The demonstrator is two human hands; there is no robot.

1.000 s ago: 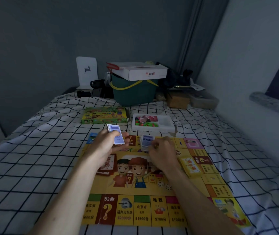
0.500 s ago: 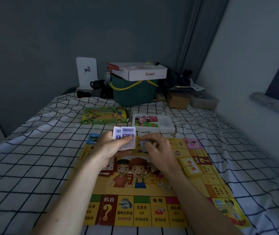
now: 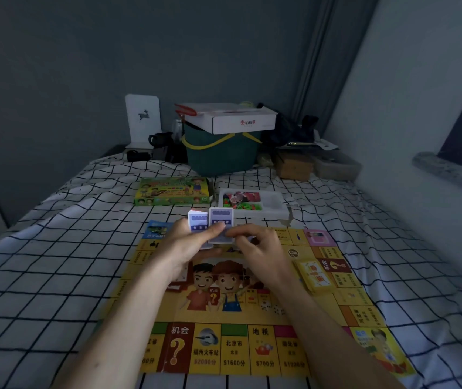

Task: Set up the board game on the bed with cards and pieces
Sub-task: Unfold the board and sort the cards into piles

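Left hand (image 3: 187, 245) holds a stack of purple-backed cards (image 3: 197, 221) upright above the yellow game board (image 3: 252, 346). Right hand (image 3: 258, 251) pinches the front card (image 3: 221, 217). A yellow card pile (image 3: 315, 275) rests on the board's right side.

2 hands (image 3: 193, 245), 1 board (image 3: 252, 310), 2 boxes (image 3: 172, 191), 1 bucket (image 3: 221, 153).

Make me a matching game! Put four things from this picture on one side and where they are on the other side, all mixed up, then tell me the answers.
Things:
1. purple cards
2. yellow card pile
3. white tray
4. white box

Places:
A. on top of the green bucket
B. on the board's right side
C. held up in the left hand
D. on the bed just past the board, beside the green game box

Pairs: 1-C, 2-B, 3-D, 4-A
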